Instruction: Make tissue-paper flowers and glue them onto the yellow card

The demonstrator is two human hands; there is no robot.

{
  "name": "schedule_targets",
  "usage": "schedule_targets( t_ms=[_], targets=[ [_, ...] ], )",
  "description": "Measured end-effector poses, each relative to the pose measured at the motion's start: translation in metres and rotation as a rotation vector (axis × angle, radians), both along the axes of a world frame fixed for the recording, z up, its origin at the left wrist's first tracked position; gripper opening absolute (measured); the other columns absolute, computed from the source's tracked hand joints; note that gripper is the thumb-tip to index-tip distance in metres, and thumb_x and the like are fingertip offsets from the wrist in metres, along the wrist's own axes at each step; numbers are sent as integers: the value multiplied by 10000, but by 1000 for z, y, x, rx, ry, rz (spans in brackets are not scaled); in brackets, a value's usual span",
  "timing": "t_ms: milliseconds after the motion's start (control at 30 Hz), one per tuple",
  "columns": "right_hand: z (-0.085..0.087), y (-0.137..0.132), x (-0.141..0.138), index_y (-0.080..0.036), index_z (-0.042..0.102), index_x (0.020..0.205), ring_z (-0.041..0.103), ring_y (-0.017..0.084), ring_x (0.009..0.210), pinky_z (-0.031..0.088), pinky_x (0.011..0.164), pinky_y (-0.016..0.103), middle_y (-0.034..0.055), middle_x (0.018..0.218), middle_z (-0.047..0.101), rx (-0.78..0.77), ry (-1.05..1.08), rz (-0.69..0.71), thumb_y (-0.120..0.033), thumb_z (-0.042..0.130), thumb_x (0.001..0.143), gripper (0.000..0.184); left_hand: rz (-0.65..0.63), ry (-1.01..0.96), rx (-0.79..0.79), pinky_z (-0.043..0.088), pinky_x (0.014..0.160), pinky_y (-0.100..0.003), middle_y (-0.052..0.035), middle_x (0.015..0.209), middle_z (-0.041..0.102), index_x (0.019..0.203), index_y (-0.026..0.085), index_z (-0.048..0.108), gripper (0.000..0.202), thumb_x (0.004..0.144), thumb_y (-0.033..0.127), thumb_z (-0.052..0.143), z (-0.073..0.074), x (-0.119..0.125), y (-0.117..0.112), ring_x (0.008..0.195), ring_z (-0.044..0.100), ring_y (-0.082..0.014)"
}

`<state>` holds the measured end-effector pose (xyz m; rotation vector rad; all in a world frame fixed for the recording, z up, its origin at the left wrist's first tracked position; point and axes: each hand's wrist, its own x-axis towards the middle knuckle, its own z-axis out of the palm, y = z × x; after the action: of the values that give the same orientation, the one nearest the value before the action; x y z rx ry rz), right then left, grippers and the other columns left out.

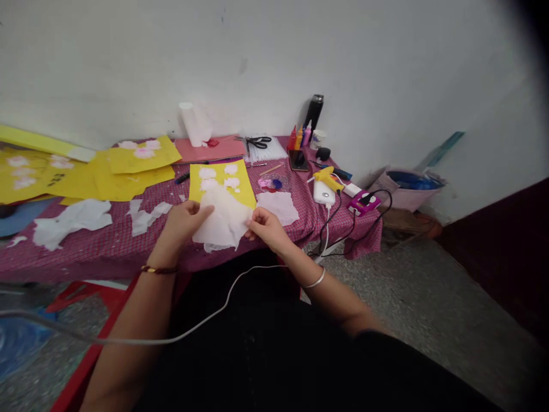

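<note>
Between my two hands a sheet of thin white tissue paper [223, 217] is spread, covering the lower part of a yellow card [246, 186]. My left hand [185, 222] pinches its left edge between thumb and fingers. At its right edge my right hand [266, 226] holds it with closed fingertips. Several white tissue pieces [208, 173] lie on the upper part of the card. Right of the card are another tissue sheet [278, 207] and a clear palette [274, 182] with pink and blue paint. A wooden stick [271, 169] lies behind the palette.
Torn tissue [72, 220] and yellow cards with pink-white blossoms [146, 153] lie left. At the back are a tissue roll [193, 123] and scissors [259, 141]. Rightward are paint bottles [299, 137], a phone [298, 160], a yellow glue gun [328, 177] and a purple power strip [363, 203] with cords.
</note>
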<state>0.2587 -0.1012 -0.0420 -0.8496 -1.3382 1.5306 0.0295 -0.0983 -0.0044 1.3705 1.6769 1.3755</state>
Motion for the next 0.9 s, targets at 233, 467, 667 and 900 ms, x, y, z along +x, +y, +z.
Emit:
schedule_targets(
  t_ms=[233, 467, 667, 900],
  targets=[
    [10, 7, 20, -232, 573, 1112, 628, 172, 992, 524, 796, 285, 37, 1174, 652, 14, -2, -76, -424, 731, 709, 474, -90, 141, 40, 319, 512, -246, 27, 542, 470, 593, 210, 541, 174, 710, 242, 665, -4, 45, -11, 588, 466, -161],
    [22, 27, 0, -195, 550, 714, 454, 99, 569, 356, 523, 218, -42, 637, 531, 19, -44, -135, -422, 699, 733, 273, -244, 90, 90, 342, 496, -239, 11, 602, 577, 690, 189, 631, 119, 731, 293, 670, 11, 60, -31, 550, 476, -135],
    [19, 38, 6, -205, 471, 669, 336, 80, 495, 255, 477, 218, -68, 567, 430, 53, 72, -378, -417, 654, 721, 285, -110, -488, -51, 402, 447, -221, 23, 644, 649, 857, 171, 640, 353, 590, 334, 803, 5, 37, -36, 473, 535, -119],
    [12, 41, 8, -200, 477, 681, 331, 79, 510, 254, 492, 218, -74, 560, 395, 72, 39, -398, -407, 618, 730, 255, -42, -493, -126, 434, 420, -214, 27, 607, 649, 814, 174, 614, 345, 559, 343, 773, -14, 23, -34, 437, 525, -107]
  ],
)
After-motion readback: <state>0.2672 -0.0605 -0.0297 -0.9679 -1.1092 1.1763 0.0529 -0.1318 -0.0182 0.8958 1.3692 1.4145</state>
